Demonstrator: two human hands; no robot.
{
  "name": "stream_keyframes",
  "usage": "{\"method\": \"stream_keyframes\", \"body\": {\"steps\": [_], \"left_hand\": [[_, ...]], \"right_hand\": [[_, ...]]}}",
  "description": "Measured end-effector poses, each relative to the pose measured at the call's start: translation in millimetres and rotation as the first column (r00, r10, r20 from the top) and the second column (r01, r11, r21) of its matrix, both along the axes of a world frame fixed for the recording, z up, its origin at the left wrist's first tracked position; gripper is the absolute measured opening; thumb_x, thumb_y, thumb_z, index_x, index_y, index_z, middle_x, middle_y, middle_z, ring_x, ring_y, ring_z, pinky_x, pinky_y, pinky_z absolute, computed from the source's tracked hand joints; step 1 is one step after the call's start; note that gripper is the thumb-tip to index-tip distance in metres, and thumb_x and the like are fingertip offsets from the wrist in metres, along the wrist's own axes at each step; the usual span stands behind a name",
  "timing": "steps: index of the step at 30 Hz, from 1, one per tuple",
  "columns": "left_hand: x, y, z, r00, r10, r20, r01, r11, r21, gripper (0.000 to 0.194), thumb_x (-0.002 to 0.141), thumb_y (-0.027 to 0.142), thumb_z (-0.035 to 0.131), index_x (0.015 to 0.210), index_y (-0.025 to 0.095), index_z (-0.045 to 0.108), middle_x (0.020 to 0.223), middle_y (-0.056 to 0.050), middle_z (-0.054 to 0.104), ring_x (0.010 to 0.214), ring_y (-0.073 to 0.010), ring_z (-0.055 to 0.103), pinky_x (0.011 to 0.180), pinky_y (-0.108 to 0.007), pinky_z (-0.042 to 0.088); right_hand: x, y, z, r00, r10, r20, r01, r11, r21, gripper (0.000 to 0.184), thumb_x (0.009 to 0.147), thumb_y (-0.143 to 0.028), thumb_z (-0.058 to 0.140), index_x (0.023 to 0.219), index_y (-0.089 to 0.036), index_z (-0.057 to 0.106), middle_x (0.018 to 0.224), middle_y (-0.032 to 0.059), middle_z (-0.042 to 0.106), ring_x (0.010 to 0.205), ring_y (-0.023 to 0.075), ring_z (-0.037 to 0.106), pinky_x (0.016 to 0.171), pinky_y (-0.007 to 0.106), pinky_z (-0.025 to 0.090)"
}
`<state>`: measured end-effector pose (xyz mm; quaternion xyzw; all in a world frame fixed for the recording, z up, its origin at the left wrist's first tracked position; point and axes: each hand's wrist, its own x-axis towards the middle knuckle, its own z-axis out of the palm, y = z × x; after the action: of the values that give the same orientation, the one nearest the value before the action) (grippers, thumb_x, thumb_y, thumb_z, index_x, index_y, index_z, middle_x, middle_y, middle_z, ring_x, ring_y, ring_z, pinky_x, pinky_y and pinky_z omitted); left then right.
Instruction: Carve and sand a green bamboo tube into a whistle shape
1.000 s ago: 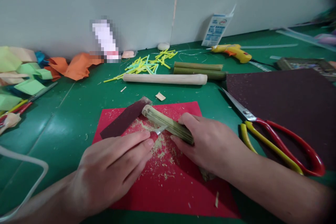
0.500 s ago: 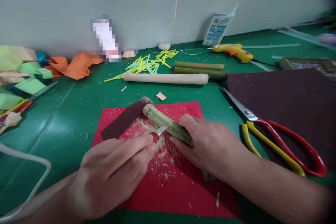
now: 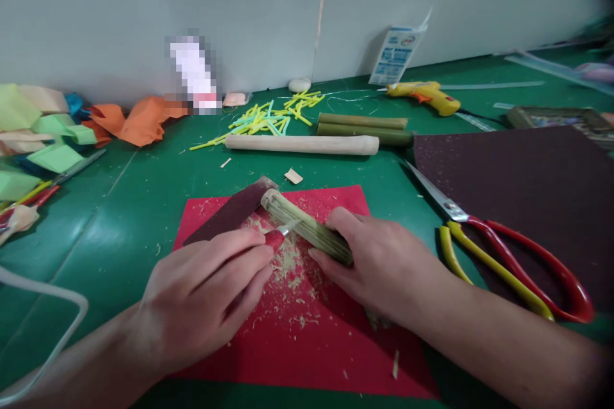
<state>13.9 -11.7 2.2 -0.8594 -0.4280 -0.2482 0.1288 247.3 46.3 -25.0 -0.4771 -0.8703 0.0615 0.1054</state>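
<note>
LH [image 3: 204, 297] w/ knife [image 3: 277, 238], RH [image 3: 378, 259] w/ bamboo [image 3: 319, 236]

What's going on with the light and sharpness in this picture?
In the head view, the table shines pale at left and a shadow darkens the red sheet by the right hand; also in the head view, the top right corner goes dark, a patch against the wall breaks into coarse squares, and the tip of the knife blends into the bamboo.
</note>
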Motion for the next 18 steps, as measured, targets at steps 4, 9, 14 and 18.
{"method": "stream_keyframes", "body": {"steps": [4, 9, 14, 18], "left_hand": [[2.2, -0.9, -0.5, 0.999, -0.047, 0.028, 0.046, 0.999, 0.016, 0.018, 0.086, 0.018, 0.065, 0.103, 0.02, 0.067, 0.102, 0.0, 0.074, 0.088, -0.0121, 0.071, 0.077, -0.022, 0.057], [-1.6, -2.3, -4.8, 0.995, -0.089, -0.042, 0.086, 0.994, -0.065, 0.025, 0.091, 0.019, 0.058, 0.115, 0.021, 0.065, 0.118, -0.002, 0.07, 0.098, -0.0139, 0.07, 0.082, -0.022, 0.057], [-4.1, -7.1, -6.8, 0.987, -0.051, -0.15, 0.024, 0.984, -0.176, 0.036, 0.097, 0.025, 0.043, 0.131, 0.02, 0.054, 0.131, -0.006, 0.062, 0.102, -0.0174, 0.069, 0.066, -0.023, 0.059], [-0.2, -10.0, -5.2, 0.984, -0.061, -0.17, 0.046, 0.994, -0.095, 0.033, 0.096, 0.021, 0.046, 0.127, 0.017, 0.058, 0.128, -0.007, 0.064, 0.103, -0.018, 0.069, 0.072, -0.024, 0.059]], "right_hand": [[0.8, -0.2, -1.8, 1.0, 0.02, -0.006, -0.02, 0.999, 0.025, 0.022, 0.083, -0.042, 0.058, 0.081, -0.022, 0.049, 0.059, -0.001, 0.057, 0.049, 0.0146, 0.049, 0.045, 0.026, 0.021], [-0.9, -0.7, 0.2, 1.0, -0.008, 0.007, 0.008, 1.0, 0.006, 0.02, 0.079, -0.038, 0.062, 0.08, -0.022, 0.05, 0.06, -0.001, 0.059, 0.049, 0.0148, 0.05, 0.045, 0.026, 0.021], [-0.2, -1.4, -2.1, 1.0, 0.016, 0.01, -0.016, 0.999, 0.03, 0.019, 0.08, -0.037, 0.061, 0.08, -0.022, 0.049, 0.065, 0.0014, 0.062, 0.052, 0.0153, 0.052, 0.047, 0.027, 0.02], [-0.9, -1.9, -3.1, 0.999, 0.031, 0.01, -0.031, 0.997, 0.069, 0.019, 0.081, -0.037, 0.059, 0.08, -0.022, 0.049, 0.065, 0.0015, 0.061, 0.052, 0.0153, 0.051, 0.046, 0.027, 0.018]]}}
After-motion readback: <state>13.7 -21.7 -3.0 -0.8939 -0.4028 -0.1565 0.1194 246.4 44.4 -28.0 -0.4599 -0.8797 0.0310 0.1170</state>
